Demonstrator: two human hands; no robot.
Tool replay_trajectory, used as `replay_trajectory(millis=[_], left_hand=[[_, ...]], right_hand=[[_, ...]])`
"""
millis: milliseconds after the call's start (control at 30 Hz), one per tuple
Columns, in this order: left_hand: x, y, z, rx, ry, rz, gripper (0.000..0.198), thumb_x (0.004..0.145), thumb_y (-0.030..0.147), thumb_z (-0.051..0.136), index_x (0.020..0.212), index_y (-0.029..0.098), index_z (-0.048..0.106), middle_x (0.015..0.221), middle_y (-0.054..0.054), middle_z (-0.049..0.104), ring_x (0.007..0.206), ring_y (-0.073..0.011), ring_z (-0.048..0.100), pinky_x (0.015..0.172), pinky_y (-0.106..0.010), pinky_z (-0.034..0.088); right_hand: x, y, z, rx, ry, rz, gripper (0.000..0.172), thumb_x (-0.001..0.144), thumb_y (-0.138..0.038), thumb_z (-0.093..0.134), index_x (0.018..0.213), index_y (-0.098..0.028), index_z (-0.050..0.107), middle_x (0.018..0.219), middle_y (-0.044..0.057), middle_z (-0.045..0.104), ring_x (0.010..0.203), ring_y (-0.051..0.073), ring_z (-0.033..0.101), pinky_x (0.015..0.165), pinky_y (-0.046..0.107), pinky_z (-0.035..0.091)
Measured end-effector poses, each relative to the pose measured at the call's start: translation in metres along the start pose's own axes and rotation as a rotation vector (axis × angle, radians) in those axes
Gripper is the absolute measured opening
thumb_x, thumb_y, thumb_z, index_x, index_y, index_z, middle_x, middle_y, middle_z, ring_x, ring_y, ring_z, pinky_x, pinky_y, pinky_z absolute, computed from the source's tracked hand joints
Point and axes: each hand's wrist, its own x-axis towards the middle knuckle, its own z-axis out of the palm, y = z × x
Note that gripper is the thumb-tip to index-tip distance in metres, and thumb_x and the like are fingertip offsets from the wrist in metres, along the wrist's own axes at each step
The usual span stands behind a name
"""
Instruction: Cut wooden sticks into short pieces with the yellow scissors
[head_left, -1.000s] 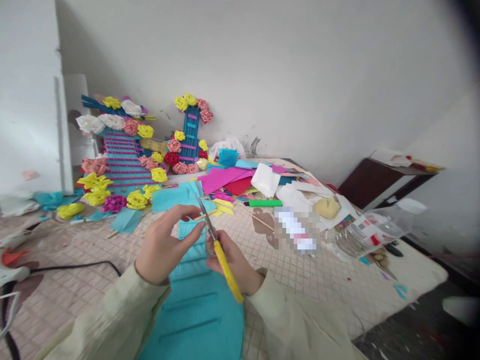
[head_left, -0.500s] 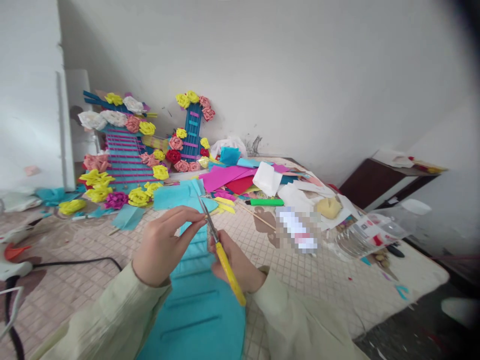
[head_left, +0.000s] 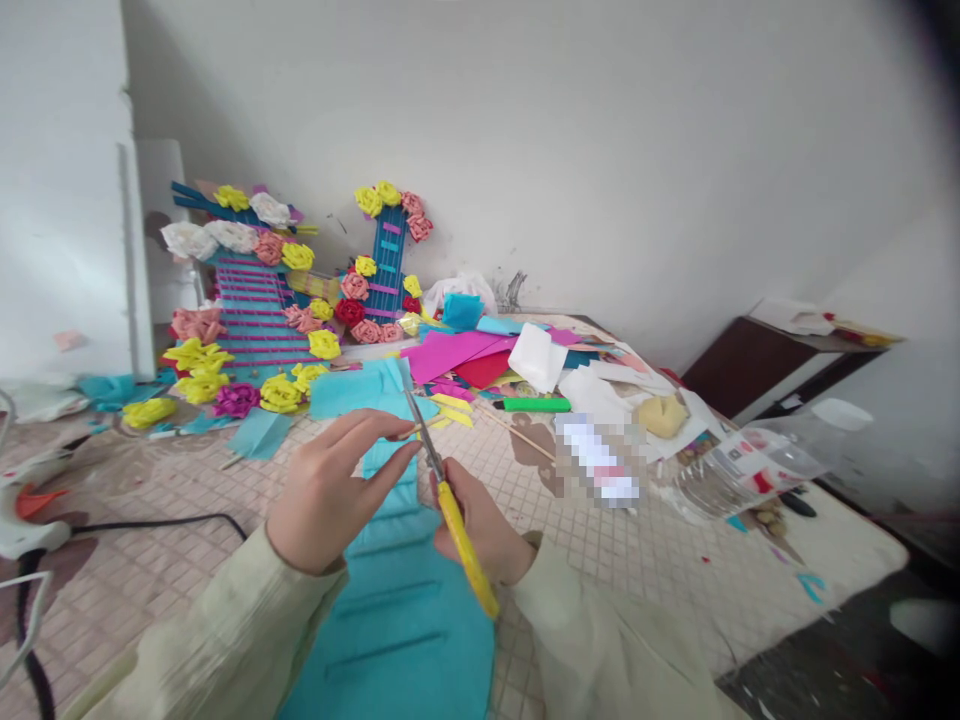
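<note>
Against the earlier frame, the scissors [head_left: 454, 515] and both hands are being carried slightly rightward, and the grip is being kept as it was. The yellow plastic handles are being clasped by the right hand [head_left: 487, 530], with the thin metal blades pointing away from the body, tilted left and nearly closed. The left hand [head_left: 326, 495] is being held just beside the blades, thumb and forefinger being drawn together; what is being pinched cannot be told. The teal sheet [head_left: 405, 620] is being kept directly beneath both hands at the near edge of the worktop [head_left: 600, 560]. Its long axis runs away from the body, more of it under the left hand. It is matte and smooth, with slot-like marks. Rolled paper flowers [head_left: 281, 395] are being displayed along the far edge.
</note>
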Motion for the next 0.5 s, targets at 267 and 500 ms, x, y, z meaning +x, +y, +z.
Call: replay_trajectory(millis=[267,500], left_hand=[[-0.0005,-0.0039,-0.0006,0.096,0.016,0.232,0.008,0.087,0.012,0.060,0.095,0.015,0.059,0.087,-0.005,0.069,0.077,-0.0171,0.065,0.071,-0.031,0.053],[-0.0016,-0.0047,-0.0005,0.141,0.036,0.296,0.011,0.086,0.008,0.060,0.096,0.012,0.060,0.086,-0.006,0.070,0.077,-0.0177,0.066,0.072,-0.032,0.052]], right_hand=[[0.0010,0.0022,-0.0024,0.054,-0.052,0.006,0.035,0.067,-0.031,0.068,0.082,-0.023,0.037,0.073,-0.005,0.035,0.062,0.010,0.031,0.054,0.025,0.027],[-0.0020,0.0035,-0.0035,0.061,-0.111,0.015,0.032,0.076,-0.034,0.065,0.094,-0.023,0.041,0.083,-0.003,0.038,0.067,0.012,0.034,0.059,0.027,0.032]])
